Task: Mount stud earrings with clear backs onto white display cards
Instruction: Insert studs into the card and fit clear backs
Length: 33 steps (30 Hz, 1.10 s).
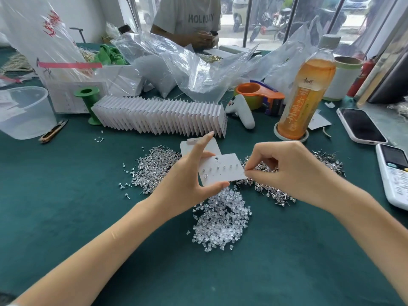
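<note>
My left hand (187,180) holds a white display card (223,171) above the green table, thumb under its lower edge. Several studs sit in a row across the card and one lower left. My right hand (284,171) pinches something small at the card's right edge; the item itself is too small to make out. A heap of stud earrings (154,166) lies left of the card, another heap (273,193) lies under my right hand. Clear backs (220,221) form a pile below the card. Blank cards (212,142) lie behind it.
A long row of finished cards (159,118) stands behind. An orange drink bottle (306,89), tape dispenser (260,93), white controller (240,111), phone (359,127) and remote (395,175) are at right. Plastic tub (24,111), snips (53,131), green spool (88,102) left. Another person sits opposite.
</note>
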Tool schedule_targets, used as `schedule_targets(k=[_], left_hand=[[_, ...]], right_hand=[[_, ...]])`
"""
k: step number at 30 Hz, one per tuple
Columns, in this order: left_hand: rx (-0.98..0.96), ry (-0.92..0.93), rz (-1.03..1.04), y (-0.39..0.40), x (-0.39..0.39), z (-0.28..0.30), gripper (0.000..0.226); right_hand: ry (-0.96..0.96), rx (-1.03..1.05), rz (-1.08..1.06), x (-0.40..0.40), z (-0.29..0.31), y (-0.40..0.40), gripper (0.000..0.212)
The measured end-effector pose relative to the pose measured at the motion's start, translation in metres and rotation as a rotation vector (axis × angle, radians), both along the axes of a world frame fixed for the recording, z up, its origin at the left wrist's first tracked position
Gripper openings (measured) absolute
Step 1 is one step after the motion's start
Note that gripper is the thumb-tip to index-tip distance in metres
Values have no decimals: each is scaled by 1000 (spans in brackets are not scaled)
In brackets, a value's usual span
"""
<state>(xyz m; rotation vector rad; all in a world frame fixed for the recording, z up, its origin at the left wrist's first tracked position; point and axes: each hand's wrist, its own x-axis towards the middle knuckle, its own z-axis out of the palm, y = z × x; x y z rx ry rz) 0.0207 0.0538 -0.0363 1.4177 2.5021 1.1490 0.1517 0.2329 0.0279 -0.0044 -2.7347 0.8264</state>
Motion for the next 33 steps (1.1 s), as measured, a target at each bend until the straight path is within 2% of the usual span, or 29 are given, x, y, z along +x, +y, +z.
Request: schedule_targets(k=[4, 19, 26, 30, 33], left_hand=[[-24, -29, -44, 1, 8, 1, 99], [-15, -52, -118, 1, 16, 2, 95], [15, -81, -118, 2, 17, 1, 91], [34, -77, -101, 2, 13, 1, 92], [25, -45, -65, 1, 10, 1, 96]], right_hand=[[73, 19, -31, -5, -11, -14, 11], [75, 108, 42, -6, -26, -28, 10], [85, 170, 140, -8, -28, -29, 7], [126, 90, 67, -7, -29, -30, 14], [177, -100, -83, -3, -26, -31, 15]])
